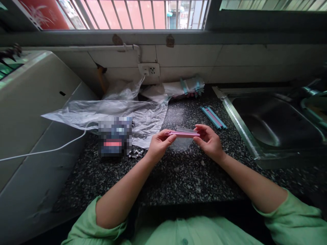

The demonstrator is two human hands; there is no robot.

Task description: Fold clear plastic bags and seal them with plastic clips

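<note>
Above the dark speckled counter, both of my hands hold a pink bag sealing clip (pixel 184 135) level between them. My left hand (pixel 159 144) pinches its left end between thumb and fingers. At the right end, the thumb and fingers of my right hand (pixel 211 141) close on the same clip. A small clear plastic bag (pixel 182 143) hangs below the clip, with a strip of it showing above; whether the clip is fully closed over it I cannot tell. Blue and pink sealing clips (pixel 214 117) lie together to the right, beyond my right hand.
A metal sink (pixel 268 119) is set into the counter at right. A large clear plastic sheet (pixel 112 110) spreads at left, by a blurred dark object (pixel 114 137) and a white cable (pixel 61 148). Clipped bags (pixel 189 86) lie along the wall beneath a socket (pixel 149 70).
</note>
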